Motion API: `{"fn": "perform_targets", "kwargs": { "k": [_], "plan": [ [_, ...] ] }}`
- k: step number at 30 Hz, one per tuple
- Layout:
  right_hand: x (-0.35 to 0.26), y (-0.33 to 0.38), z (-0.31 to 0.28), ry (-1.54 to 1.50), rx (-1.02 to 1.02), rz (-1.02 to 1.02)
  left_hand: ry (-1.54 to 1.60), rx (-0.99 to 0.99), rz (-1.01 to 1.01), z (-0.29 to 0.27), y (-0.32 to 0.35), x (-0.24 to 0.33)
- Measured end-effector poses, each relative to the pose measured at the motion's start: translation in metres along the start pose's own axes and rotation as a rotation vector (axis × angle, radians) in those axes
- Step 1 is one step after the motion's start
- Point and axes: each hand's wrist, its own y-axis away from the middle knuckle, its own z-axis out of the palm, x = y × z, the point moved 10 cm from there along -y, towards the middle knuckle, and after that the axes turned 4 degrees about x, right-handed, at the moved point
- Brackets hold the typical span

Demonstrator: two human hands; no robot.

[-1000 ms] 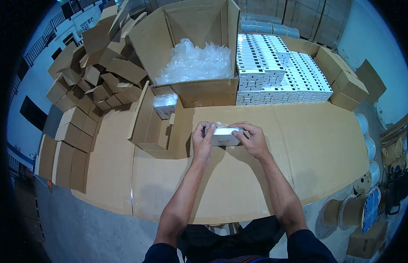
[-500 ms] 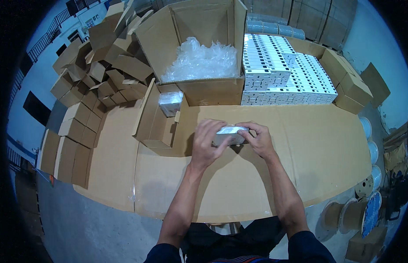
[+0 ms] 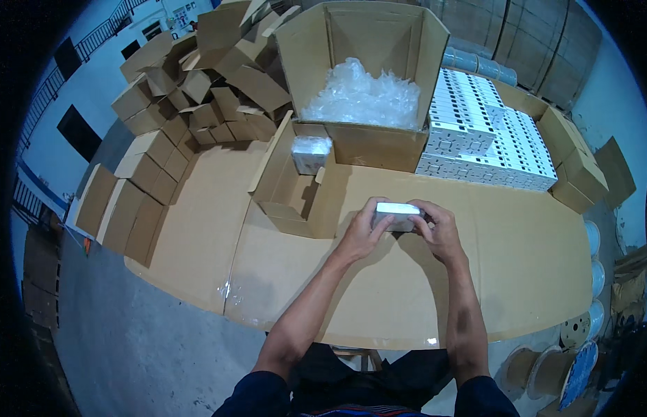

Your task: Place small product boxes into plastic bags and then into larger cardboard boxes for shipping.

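A small, pale, box-shaped block (image 3: 398,208), its top bright and shiny, is held just above the cardboard-covered table. My left hand (image 3: 362,231) is closed on its left end, the thumb on the near face. At the opposite end my right hand (image 3: 440,228) grips it the same way, fingers bent around the side. To the left of my hands stands an open small carton (image 3: 287,226). Inside, against its far end, sits a shiny film-wrapped block (image 3: 312,156) of similar look; part of the carton's inside is hidden by its walls.
Behind, a large open carton (image 3: 379,149) holds crumpled clear plastic bags (image 3: 365,97). White box-shaped units (image 3: 476,163) are stacked at the back right. Empty cartons (image 3: 139,187) line the left side, with a heap behind. Spools (image 3: 546,375) lie beyond the table's right edge.
My view has swung, shifting the scene. The left fingers, earlier spread over the block, now close around its left end. The block's bright top faces up more levelly.
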Motion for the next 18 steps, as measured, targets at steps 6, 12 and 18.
{"fn": "perform_targets", "kwargs": {
  "k": [6, 12, 18],
  "plan": [
    [0.029, 0.009, 0.008, -0.183, 0.067, 0.258, -0.631, 0.003, 0.138, -0.031, 0.060, 0.029],
    [-0.015, -0.031, 0.044, -0.446, 0.184, 0.080, -0.919, -0.089, 0.099, -0.057, 0.116, 0.042],
    [-0.057, -0.089, 0.129, -0.682, 0.077, 0.076, -0.948, -0.102, 0.069, -0.066, 0.123, 0.037]
  ]
}}
